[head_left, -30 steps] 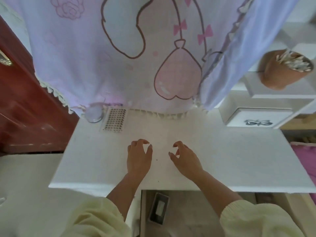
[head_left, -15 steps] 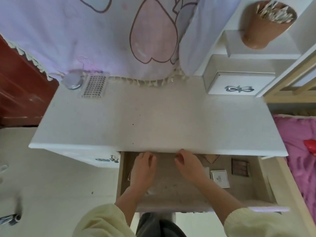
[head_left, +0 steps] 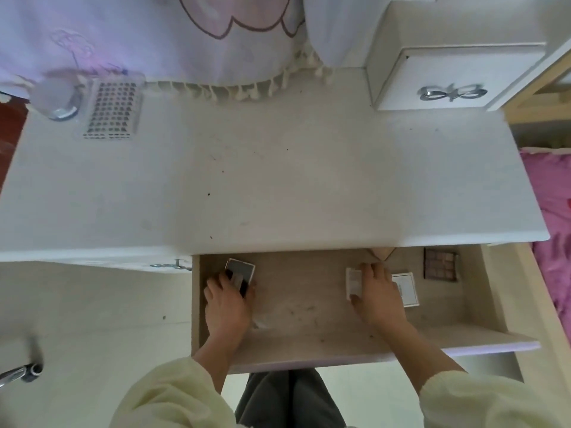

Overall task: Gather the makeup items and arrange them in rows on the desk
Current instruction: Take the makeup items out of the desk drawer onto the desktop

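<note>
The left hand (head_left: 228, 301) reaches into the left end of the open drawer (head_left: 370, 353). Its fingers are curled over the near end of a dark compact (head_left: 240, 271) with a pale rim, and the thumb lies against the compact's right side, so it has hold of it. The right hand (head_left: 378, 295) is further right in the drawer. It pinches a small white box (head_left: 353, 281) between the forefinger at the box's far end and the thumb at its near end, with the other fingers bent loosely beside it. Both wrists come out of cream sleeves (head_left: 173, 396).

Just right of that hand lies a second white box (head_left: 407, 287), flat on the drawer floor. Beyond it, near the drawer's right wall, sits an eyeshadow palette (head_left: 440, 264) with rows of brownish pans. A peach-coloured item (head_left: 382, 252) shows at the drawer's back, half hidden under the edge of the desk (head_left: 278, 180).

On the desk's far left corner stand a frosted round jar (head_left: 57, 98) and, touching it, a clear case (head_left: 111, 111) of small dark pieces in a grid. At the far right is a white mini drawer (head_left: 448, 72) with a silver bow handle (head_left: 452, 92). A fringed lilac curtain (head_left: 139, 35) hangs along the back.
</note>
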